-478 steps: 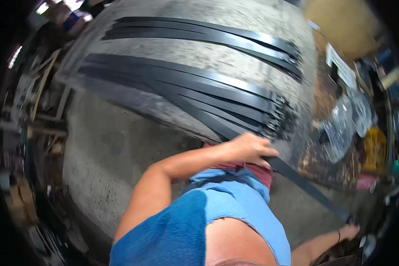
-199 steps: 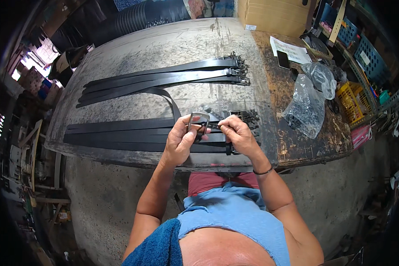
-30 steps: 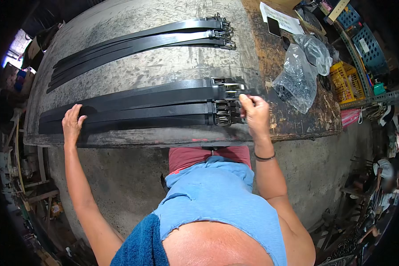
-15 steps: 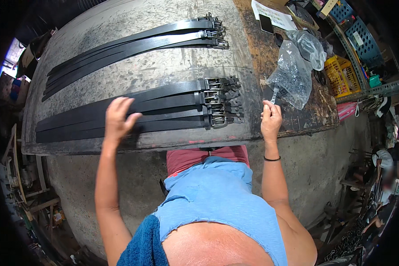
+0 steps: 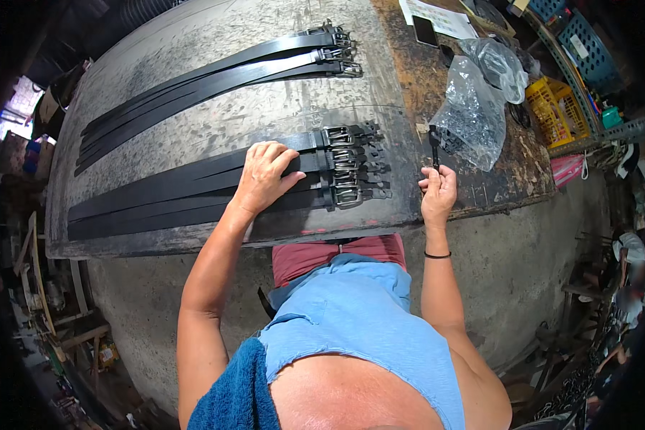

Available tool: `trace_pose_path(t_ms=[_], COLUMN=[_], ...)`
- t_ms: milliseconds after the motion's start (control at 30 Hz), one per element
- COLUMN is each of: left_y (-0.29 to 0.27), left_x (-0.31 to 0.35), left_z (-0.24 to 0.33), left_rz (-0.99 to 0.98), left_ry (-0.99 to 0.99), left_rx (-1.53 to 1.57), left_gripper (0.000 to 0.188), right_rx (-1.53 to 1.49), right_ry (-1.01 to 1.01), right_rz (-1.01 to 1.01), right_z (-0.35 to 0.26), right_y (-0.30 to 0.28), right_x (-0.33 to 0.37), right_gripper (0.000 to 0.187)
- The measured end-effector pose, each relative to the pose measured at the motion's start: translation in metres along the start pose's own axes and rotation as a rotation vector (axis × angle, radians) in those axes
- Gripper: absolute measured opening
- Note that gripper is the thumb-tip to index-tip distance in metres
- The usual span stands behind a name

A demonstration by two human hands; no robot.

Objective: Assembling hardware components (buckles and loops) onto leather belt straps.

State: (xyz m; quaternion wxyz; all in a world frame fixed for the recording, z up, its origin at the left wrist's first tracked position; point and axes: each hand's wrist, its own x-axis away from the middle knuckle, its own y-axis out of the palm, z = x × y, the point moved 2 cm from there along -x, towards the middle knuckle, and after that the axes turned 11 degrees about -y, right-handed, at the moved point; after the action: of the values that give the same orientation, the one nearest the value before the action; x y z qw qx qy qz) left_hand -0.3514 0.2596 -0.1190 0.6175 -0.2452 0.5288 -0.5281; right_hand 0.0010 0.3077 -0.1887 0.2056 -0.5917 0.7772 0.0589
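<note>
Several black belts [image 5: 158, 180] lie side by side along the table's near edge, their metal buckles [image 5: 345, 166] lined up at the right end. Small black pieces stick out past these buckles. My left hand [image 5: 264, 172] rests over the belts a little left of the buckles, fingers bent and thumb apart, touching the upper ones. Off to the right, my right hand [image 5: 438, 192] pinches a small, narrow black strip [image 5: 435, 154] upright between thumb and fingers. Just beyond it lies a clear plastic bag [image 5: 476, 107] with small black pieces at its mouth.
Another row of black belts [image 5: 215, 82] lies farther back on the scuffed table [image 5: 158, 64]. At the back right are a phone [image 5: 425, 31], a printed sheet [image 5: 451, 21] and a second clear bag [image 5: 505, 68]. A yellow basket [image 5: 555, 111] stands on a shelf beyond the right edge.
My left hand has slid right along the near belts toward their buckles. My right hand stays beside the bag, and the strip in its pinch has tilted slightly left.
</note>
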Motion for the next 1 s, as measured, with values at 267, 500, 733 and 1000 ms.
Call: trace_pose_path(t_ms=[267,500,733,1000], left_y=[-0.008,0.01,0.072,0.12], left_x=[-0.009,-0.088,-0.185,-0.219], left_z=[-0.001,-0.03,-0.069,-0.09], left_rz=[-0.076,-0.042,-0.043,0.167], left_ry=[-0.018,-0.204,-0.362,-0.389], left_rx=[0.048,0.134,-0.004,-0.243], left_gripper=[0.042,0.043,0.053,0.052], right_rx=[-0.206,0.052,0.26,0.17], right_ry=[0.11,-0.044,-0.127,-0.099], right_rz=[0.165,0.05,0.029,0.049], right_z=[0.002,-0.002,-0.014,-0.012], right_y=[-0.003,-0.004,-0.002,0.0], right_x=[0.008,0.006,0.003,0.005], right_gripper=[0.014,0.014,0.017,0.018])
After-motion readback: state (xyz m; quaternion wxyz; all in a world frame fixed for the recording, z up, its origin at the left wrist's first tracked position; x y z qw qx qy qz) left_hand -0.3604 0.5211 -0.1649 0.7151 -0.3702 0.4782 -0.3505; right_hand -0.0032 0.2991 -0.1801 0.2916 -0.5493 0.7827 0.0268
